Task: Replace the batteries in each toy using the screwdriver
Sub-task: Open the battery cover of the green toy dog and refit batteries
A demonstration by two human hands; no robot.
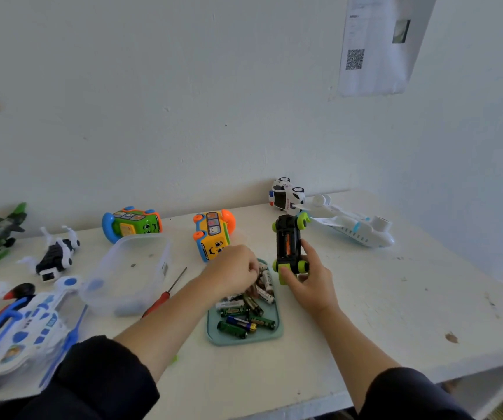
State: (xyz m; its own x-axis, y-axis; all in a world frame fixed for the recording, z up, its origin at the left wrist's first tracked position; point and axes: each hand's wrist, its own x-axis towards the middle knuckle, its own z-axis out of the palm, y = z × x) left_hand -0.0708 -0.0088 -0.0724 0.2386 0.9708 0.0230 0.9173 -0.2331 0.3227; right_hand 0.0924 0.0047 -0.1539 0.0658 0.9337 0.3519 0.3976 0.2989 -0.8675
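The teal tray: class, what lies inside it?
The teal tray holds a loose pile of batteries, green, white and dark. The left hand reaches into the far end and covers some there.

Right hand point(308, 280) holds the black toy car with lime-green wheels point(289, 247) belly-up, just right of the teal plastic tray point(274, 334) full of loose batteries point(244, 313). Left hand point(232, 269) digs into that pile, fingers curled. Red-handled screwdriver point(165, 294) lies left of the tray.

The toy car point(289, 247) is glossy black plastic with lime-green wheels. The container point(129, 272) at left is clear, smooth plastic. The screwdriver point(165, 294) has a thin metal shaft. The batteries point(244, 313) shine in foil-like wrappers. The bench point(395, 313) is matt white, scuffed.
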